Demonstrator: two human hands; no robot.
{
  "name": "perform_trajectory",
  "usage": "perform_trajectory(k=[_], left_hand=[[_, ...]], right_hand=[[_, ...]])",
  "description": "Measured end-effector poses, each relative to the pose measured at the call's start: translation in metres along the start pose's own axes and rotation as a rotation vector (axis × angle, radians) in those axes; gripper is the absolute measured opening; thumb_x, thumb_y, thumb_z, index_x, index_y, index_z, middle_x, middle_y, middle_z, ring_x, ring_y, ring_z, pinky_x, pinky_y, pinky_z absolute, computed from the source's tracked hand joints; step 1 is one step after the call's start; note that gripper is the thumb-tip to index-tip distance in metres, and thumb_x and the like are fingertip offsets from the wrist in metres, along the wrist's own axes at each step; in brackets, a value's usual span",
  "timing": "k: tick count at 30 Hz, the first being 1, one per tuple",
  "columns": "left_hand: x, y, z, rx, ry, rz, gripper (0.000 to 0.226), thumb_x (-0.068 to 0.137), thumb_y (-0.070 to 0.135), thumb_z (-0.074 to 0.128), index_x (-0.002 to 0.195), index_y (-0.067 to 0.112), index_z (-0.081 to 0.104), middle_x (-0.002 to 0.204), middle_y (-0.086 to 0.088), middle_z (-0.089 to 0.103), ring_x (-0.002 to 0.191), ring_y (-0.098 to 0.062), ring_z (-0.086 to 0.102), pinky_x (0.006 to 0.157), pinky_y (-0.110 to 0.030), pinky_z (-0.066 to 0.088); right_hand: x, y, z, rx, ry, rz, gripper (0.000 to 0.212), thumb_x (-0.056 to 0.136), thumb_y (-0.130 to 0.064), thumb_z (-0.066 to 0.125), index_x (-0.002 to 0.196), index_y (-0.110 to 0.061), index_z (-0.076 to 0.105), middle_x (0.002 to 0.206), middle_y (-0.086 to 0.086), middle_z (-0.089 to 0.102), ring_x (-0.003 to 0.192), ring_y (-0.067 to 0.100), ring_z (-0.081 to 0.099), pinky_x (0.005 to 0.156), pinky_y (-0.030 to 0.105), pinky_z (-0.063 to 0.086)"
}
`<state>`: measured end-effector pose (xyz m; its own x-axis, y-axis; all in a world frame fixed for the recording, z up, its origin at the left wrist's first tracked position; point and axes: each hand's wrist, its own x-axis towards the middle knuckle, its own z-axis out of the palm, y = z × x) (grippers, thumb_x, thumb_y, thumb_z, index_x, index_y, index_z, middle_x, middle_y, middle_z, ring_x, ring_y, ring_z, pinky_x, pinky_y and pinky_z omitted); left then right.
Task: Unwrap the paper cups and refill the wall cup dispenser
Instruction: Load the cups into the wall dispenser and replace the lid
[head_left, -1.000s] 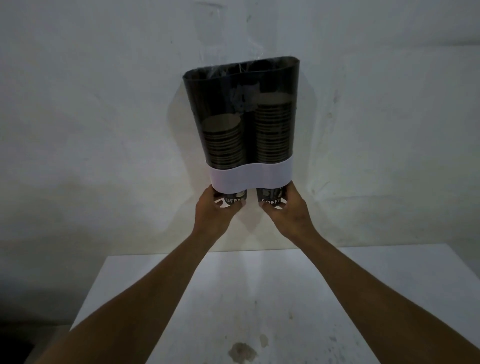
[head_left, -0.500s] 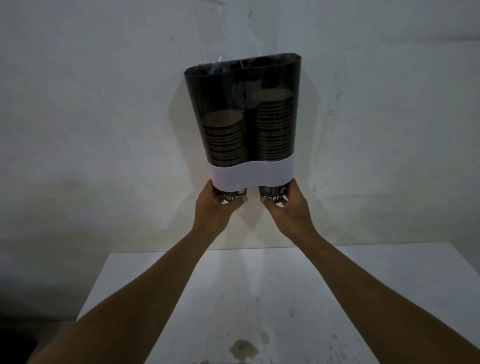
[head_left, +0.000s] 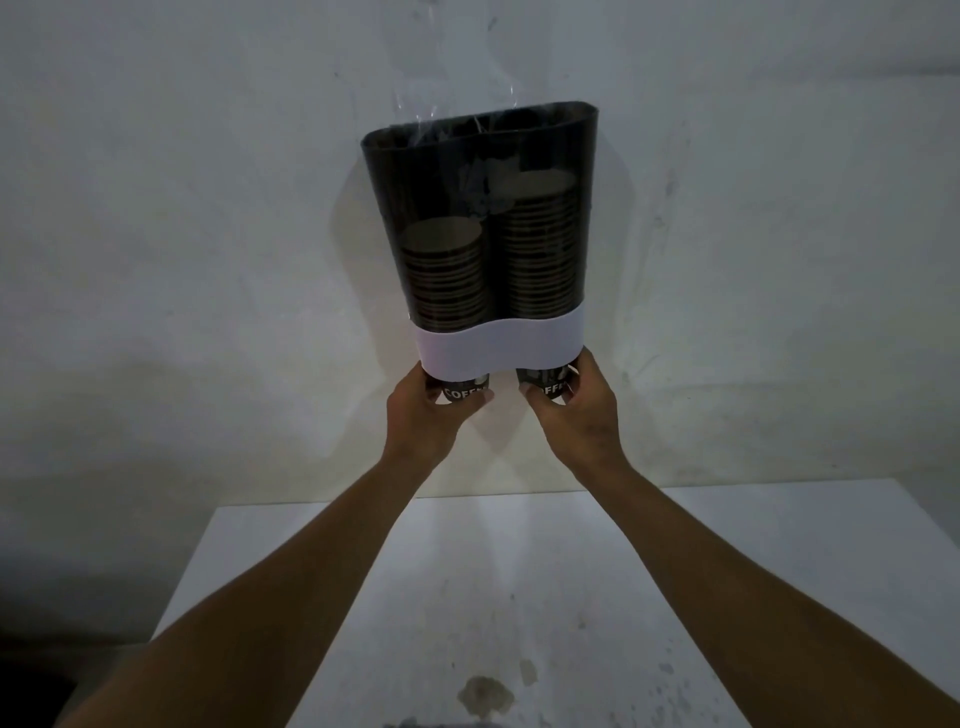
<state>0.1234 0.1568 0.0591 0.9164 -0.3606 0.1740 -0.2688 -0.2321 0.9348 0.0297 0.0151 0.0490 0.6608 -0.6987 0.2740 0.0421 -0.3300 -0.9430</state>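
A dark see-through wall cup dispenser with a white lower band hangs on the wall. Inside stand two stacks of paper cups: a shorter left stack and a taller right stack. Clear plastic wrap rises out of the dispenser's top. A black cup marked "COFFEE" pokes out under each side. My left hand holds the left bottom cup. My right hand holds the right bottom cup.
A white table stands below against the pale wall, with a brown stain and small specks near its front. Dark floor shows at the far left.
Both hands stay on the bottom cups. The view has shifted slightly, so the dispenser sits a little lower in the frame; more plastic wrap shows above it.
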Motion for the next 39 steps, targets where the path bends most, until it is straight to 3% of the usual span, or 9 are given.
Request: perform_trajectory(k=[3, 7, 12, 16, 20, 39], left_hand=[[0.0002, 0.0002, 0.0023, -0.018, 0.023, -0.009, 0.054, 0.069, 0.031, 0.09, 0.116, 0.023, 0.063, 0.108, 0.007, 0.072, 0.097, -0.014, 0.067, 0.074, -0.012, 0.049], [0.002, 0.0011, 0.0032, -0.03, 0.018, -0.046, 0.064, 0.066, 0.035, 0.091, 0.121, 0.021, 0.061, 0.109, 0.006, 0.072, 0.096, -0.016, 0.067, 0.073, -0.015, 0.05], [0.0025, 0.0006, -0.0023, -0.045, -0.032, -0.059, 0.063, 0.066, 0.022, 0.092, 0.12, 0.016, 0.063, 0.111, 0.001, 0.073, 0.099, -0.02, 0.068, 0.089, -0.031, 0.057], [0.003, 0.0009, -0.0036, -0.005, -0.013, -0.041, 0.054, 0.066, 0.019, 0.092, 0.112, 0.022, 0.063, 0.107, 0.002, 0.073, 0.096, -0.019, 0.068, 0.08, -0.022, 0.053], [0.0037, 0.0016, -0.0037, 0.008, -0.012, -0.044, 0.058, 0.066, 0.019, 0.092, 0.116, 0.018, 0.063, 0.106, 0.004, 0.071, 0.093, -0.016, 0.066, 0.071, -0.011, 0.048], [0.004, 0.0011, 0.0014, 0.077, 0.048, -0.022, 0.062, 0.062, 0.023, 0.094, 0.115, 0.012, 0.065, 0.105, 0.004, 0.069, 0.094, -0.016, 0.064, 0.066, -0.005, 0.042]], right_hand=[[-0.0004, -0.0006, -0.0017, -0.006, -0.017, -0.002, 0.058, 0.082, -0.022, 0.079, 0.131, -0.029, 0.049, 0.114, -0.017, 0.06, 0.105, 0.004, 0.059, 0.09, 0.013, 0.046], [-0.001, -0.0028, -0.0031, -0.047, -0.044, -0.004, 0.07, 0.077, -0.018, 0.083, 0.135, -0.025, 0.044, 0.113, -0.017, 0.055, 0.099, 0.001, 0.055, 0.078, -0.001, 0.039], [-0.0012, 0.0011, -0.0037, -0.082, -0.045, -0.032, 0.07, 0.075, -0.008, 0.082, 0.133, -0.02, 0.047, 0.12, -0.008, 0.061, 0.11, 0.01, 0.057, 0.091, 0.013, 0.043], [-0.0001, 0.0024, -0.0043, -0.09, -0.057, -0.036, 0.065, 0.075, -0.01, 0.083, 0.13, -0.02, 0.05, 0.119, -0.006, 0.063, 0.109, 0.01, 0.06, 0.093, 0.016, 0.046], [0.0017, 0.0017, -0.0059, -0.089, -0.081, -0.024, 0.065, 0.077, -0.011, 0.082, 0.131, -0.021, 0.049, 0.118, -0.01, 0.061, 0.11, 0.008, 0.058, 0.095, 0.018, 0.045], [0.0057, -0.0001, -0.009, -0.126, -0.14, 0.0, 0.066, 0.082, -0.011, 0.076, 0.138, -0.026, 0.044, 0.124, -0.01, 0.06, 0.112, 0.006, 0.055, 0.083, 0.002, 0.039]])
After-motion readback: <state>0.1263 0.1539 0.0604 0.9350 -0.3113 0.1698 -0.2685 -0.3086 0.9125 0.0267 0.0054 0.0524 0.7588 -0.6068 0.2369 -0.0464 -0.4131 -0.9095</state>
